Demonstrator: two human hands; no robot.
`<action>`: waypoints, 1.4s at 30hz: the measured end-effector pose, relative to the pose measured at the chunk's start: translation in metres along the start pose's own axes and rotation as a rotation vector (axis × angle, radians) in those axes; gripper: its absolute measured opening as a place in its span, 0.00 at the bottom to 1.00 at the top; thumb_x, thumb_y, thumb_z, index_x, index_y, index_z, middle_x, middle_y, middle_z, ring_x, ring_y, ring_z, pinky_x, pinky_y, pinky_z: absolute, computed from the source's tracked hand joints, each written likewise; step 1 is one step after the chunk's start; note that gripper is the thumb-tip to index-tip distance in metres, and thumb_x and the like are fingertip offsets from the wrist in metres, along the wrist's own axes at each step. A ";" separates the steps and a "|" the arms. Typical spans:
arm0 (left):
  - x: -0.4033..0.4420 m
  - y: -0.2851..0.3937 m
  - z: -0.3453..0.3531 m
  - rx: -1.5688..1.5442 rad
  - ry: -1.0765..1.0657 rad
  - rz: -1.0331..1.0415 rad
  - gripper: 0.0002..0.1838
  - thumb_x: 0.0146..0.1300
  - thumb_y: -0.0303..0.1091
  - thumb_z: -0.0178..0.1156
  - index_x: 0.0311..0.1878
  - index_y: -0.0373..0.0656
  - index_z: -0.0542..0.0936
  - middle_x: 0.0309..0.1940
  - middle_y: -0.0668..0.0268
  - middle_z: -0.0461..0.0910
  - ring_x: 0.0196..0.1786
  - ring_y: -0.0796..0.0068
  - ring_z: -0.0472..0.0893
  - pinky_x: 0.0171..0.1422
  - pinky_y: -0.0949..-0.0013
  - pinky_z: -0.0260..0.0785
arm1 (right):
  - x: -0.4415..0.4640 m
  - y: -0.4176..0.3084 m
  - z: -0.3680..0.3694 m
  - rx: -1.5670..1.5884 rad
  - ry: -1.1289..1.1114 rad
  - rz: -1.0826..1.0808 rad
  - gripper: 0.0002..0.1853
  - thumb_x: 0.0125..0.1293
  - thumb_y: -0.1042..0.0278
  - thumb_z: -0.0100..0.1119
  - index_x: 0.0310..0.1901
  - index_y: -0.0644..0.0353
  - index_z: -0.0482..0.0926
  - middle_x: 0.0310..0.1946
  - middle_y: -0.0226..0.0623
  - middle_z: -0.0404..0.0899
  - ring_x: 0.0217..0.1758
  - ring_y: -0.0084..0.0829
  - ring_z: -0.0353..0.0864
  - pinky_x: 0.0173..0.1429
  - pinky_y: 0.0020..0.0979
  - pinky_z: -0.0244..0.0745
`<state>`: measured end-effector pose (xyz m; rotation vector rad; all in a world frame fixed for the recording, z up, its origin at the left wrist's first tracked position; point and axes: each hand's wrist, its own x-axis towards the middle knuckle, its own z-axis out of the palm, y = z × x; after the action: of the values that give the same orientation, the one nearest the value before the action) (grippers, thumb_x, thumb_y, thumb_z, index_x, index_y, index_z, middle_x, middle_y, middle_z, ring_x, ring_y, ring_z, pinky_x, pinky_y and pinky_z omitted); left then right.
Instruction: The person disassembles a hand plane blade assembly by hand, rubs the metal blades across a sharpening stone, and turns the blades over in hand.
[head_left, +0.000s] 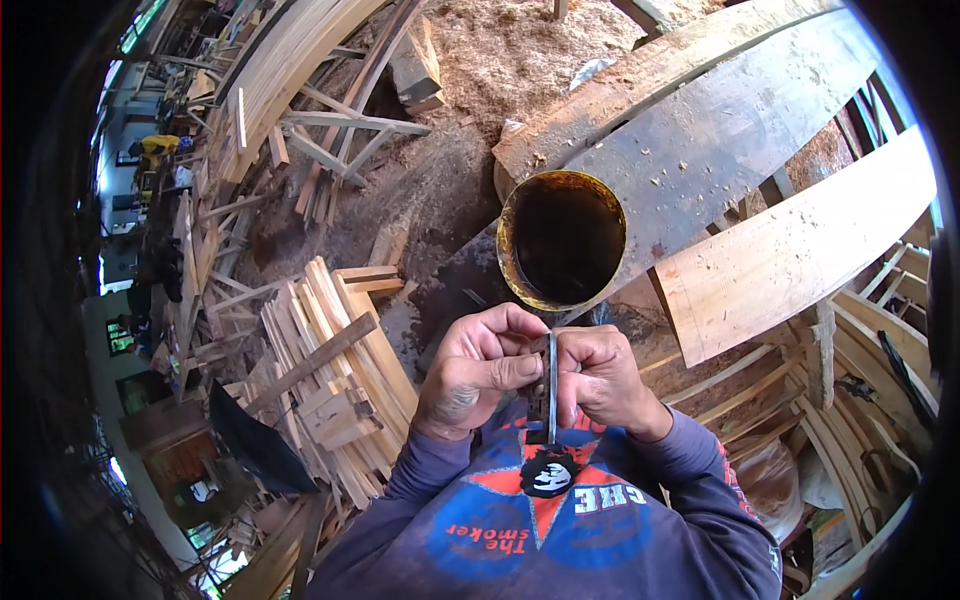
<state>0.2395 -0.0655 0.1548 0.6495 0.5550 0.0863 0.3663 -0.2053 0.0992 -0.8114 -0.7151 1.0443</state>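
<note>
Close in front of my chest, both hands grip one narrow, flat metal strip (pixel 552 400) that looks like a blade seen nearly edge-on. My left hand (pixel 480 370) pinches it from the left between thumb and fingers. The curled fingers of my right hand (pixel 607 380) press against its other side. A darker flat part shows along the strip's left side; its kind is unclear. Just beyond my fingertips stands a round tin (pixel 509 255) with a yellow-stained rim and dark contents.
The tin rests on a wide, dark-stained board (pixel 720 130). A pale curved plank (pixel 800 245) lies to the right. Stacked wood strips (pixel 335 370) are at the left, beside a dark flat sheet (pixel 255 440). Sawdust (pixel 510 60) covers the ground beyond.
</note>
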 end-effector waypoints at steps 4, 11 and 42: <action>0.001 -0.002 -0.001 -0.035 -0.027 -0.016 0.17 0.66 0.19 0.67 0.57 0.31 0.78 0.44 0.56 0.88 0.45 0.72 0.89 0.51 0.71 0.81 | -0.002 0.005 -0.002 -0.021 0.032 -0.020 0.21 0.60 0.66 0.81 0.23 0.59 0.73 0.23 0.29 0.81 0.26 0.18 0.79 0.30 0.26 0.70; -0.001 0.000 -0.003 -0.028 -0.033 -0.069 0.17 0.66 0.20 0.68 0.56 0.31 0.78 0.42 0.56 0.89 0.42 0.74 0.89 0.49 0.72 0.81 | -0.005 0.008 -0.001 -0.047 0.056 0.032 0.22 0.58 0.64 0.82 0.21 0.59 0.73 0.22 0.28 0.79 0.25 0.18 0.78 0.29 0.26 0.69; -0.064 0.015 -0.103 -0.198 -0.232 -0.087 0.17 0.69 0.26 0.69 0.57 0.35 0.77 0.40 0.61 0.87 0.40 0.74 0.87 0.43 0.72 0.79 | 0.001 0.058 0.083 -0.058 0.151 0.110 0.33 0.84 0.45 0.49 0.22 0.62 0.73 0.19 0.32 0.72 0.24 0.22 0.70 0.30 0.26 0.63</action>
<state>0.1335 -0.0126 0.1254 0.4347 0.3446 -0.0163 0.2715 -0.1692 0.0929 -0.9783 -0.5794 1.0518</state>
